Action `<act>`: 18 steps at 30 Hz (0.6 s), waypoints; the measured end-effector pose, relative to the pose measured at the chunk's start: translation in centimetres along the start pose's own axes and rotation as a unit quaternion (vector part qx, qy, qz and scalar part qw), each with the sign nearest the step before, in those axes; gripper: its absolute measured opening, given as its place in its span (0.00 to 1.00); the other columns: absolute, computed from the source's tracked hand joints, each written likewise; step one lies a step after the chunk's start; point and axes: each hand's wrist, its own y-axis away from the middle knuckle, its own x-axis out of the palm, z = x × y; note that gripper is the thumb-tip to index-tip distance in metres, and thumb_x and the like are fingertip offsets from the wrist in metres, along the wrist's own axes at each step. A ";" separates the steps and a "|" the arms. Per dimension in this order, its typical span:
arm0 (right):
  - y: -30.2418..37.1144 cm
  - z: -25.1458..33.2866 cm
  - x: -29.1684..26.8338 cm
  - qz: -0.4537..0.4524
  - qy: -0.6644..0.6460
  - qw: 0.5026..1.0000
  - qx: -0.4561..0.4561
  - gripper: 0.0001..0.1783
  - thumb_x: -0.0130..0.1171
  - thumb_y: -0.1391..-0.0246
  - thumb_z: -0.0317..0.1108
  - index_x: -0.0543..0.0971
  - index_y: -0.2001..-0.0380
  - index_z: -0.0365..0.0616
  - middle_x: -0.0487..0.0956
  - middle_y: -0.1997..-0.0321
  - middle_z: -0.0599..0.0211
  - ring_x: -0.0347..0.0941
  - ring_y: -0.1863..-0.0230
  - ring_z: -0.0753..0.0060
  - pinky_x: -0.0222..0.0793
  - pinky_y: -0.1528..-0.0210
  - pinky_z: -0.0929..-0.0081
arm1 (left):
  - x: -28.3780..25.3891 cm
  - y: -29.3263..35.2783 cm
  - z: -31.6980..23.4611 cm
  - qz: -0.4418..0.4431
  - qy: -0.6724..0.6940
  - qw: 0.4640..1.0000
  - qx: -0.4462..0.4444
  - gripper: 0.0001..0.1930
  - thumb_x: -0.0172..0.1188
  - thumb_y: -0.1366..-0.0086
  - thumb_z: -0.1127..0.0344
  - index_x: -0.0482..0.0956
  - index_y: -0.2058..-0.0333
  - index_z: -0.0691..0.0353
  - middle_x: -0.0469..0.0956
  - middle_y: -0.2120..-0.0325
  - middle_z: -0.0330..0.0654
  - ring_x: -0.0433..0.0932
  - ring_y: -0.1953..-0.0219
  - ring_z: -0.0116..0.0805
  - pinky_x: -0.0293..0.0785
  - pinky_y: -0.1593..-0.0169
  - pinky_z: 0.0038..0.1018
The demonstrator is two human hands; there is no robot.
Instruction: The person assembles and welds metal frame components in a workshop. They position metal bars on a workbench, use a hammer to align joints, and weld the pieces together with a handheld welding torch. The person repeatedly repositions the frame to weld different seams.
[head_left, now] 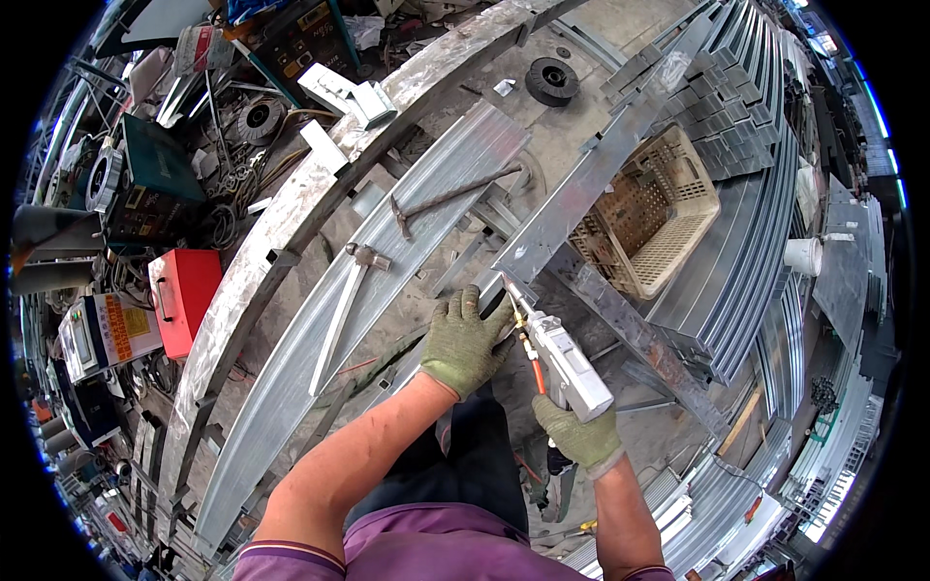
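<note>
My right hand point(582, 432), in an olive-green work glove, is wrapped round the rear of a white and grey handheld welding gun point(570, 365). An orange hose point(539, 376) runs along the gun's side. Its thin nozzle points up and left at the near end of a long grey metal beam point(557, 228). My left hand point(463, 341), gloved the same, lies close to the nozzle with its fingers stretched out over the metal there. What is under its fingertips is hidden. Two hammers, one dark-handled point(455, 198) and one light-handled point(347, 308), lie on a wide galvanized channel to the left.
A beige plastic crate point(678, 247) stands right of the beam, beside stacked metal profiles point(741, 281). A long curved steel rail point(254, 271) crosses on the left. Beyond it are a red box point(184, 302) and a dark green machine point(160, 174). A black wheel point(552, 80) lies on the floor ahead.
</note>
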 end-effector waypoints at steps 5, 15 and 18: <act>0.0 0.2 0.2 -0.018 0.036 0.999 0.010 0.16 0.72 0.45 0.34 0.87 0.53 0.42 0.88 0.66 0.56 0.89 0.63 0.56 0.84 0.59 0.63 | -0.1 0.0 0.1 -0.001 0.002 1.000 0.007 0.34 0.64 0.32 0.43 0.70 0.30 0.46 0.68 0.38 0.63 0.73 0.41 0.64 0.73 0.39 0.55; -0.1 -0.1 0.1 0.005 0.044 0.999 0.013 0.21 0.72 0.46 0.32 0.84 0.49 0.38 0.85 0.63 0.60 0.83 0.64 0.66 0.79 0.60 0.64 | 0.5 0.1 0.2 -0.012 -0.001 1.000 0.005 0.34 0.64 0.32 0.43 0.70 0.30 0.46 0.69 0.39 0.63 0.73 0.41 0.64 0.72 0.39 0.54; -0.1 -0.2 0.5 -0.043 0.023 0.999 0.008 0.15 0.73 0.45 0.36 0.88 0.56 0.43 0.88 0.68 0.59 0.89 0.65 0.58 0.84 0.60 0.63 | 0.3 0.1 0.1 -0.005 0.001 1.000 0.003 0.34 0.63 0.31 0.44 0.70 0.30 0.46 0.69 0.39 0.63 0.73 0.40 0.64 0.72 0.38 0.55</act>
